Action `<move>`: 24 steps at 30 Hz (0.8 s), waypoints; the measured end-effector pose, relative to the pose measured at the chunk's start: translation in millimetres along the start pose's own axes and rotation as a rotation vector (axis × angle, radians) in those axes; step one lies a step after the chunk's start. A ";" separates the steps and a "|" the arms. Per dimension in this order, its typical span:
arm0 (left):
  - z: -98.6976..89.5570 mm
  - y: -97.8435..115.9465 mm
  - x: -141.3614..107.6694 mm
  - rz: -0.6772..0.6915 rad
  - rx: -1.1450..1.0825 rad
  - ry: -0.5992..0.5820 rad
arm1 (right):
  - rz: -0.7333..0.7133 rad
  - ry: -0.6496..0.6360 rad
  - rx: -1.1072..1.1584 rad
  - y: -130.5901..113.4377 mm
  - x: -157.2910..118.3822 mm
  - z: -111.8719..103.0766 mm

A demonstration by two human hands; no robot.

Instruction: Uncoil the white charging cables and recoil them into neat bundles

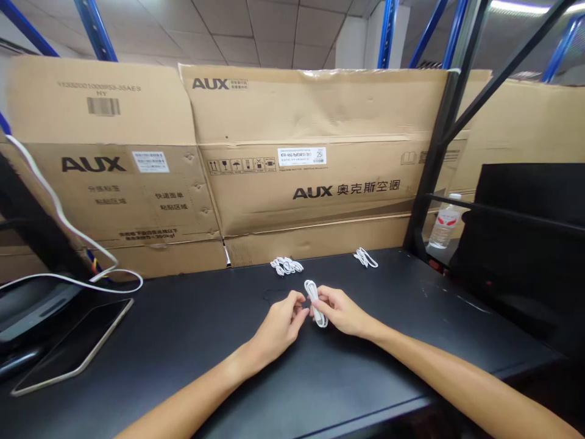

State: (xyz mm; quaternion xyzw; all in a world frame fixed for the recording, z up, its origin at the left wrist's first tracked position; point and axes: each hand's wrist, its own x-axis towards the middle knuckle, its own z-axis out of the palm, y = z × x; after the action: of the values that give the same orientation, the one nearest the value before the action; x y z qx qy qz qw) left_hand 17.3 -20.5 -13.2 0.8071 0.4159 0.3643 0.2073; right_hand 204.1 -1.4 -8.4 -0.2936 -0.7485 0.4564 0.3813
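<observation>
A coiled white cable, folded into a long narrow bundle, is pinched upright in my right hand above the black table. Close to its left side, my left hand has thumb and fingers drawn together. What those fingers hold, if anything, is too small to make out. A thin dark strand shows just left of them; I cannot tell whether it is held or lies on the table. Further back lie a group of white cable coils and, to the right, another white cable bundle.
Cardboard panels stand along the back of the black table. At the left are a flat tablet-like device and a loose white cord. A black metal post, a water bottle and a dark screen stand right.
</observation>
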 end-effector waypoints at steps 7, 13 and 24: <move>-1.0 0.6 0.4 0.046 0.083 -0.017 | 0.069 -0.019 0.098 2.4 1.2 0.4; 3.1 5.4 8.3 -0.362 -0.451 -0.123 | -0.079 -0.009 -0.277 -2.4 -2.0 -1.2; 3.7 1.0 -4.2 0.239 0.321 -0.019 | 0.154 -0.092 -0.167 7.3 -0.4 -7.8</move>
State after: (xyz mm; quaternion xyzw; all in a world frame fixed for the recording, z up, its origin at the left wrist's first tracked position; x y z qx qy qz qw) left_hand 19.0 -24.6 -16.7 0.8766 0.3682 0.3078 0.0350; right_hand 211.4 4.9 -13.0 -0.3597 -0.7758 0.4335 0.2844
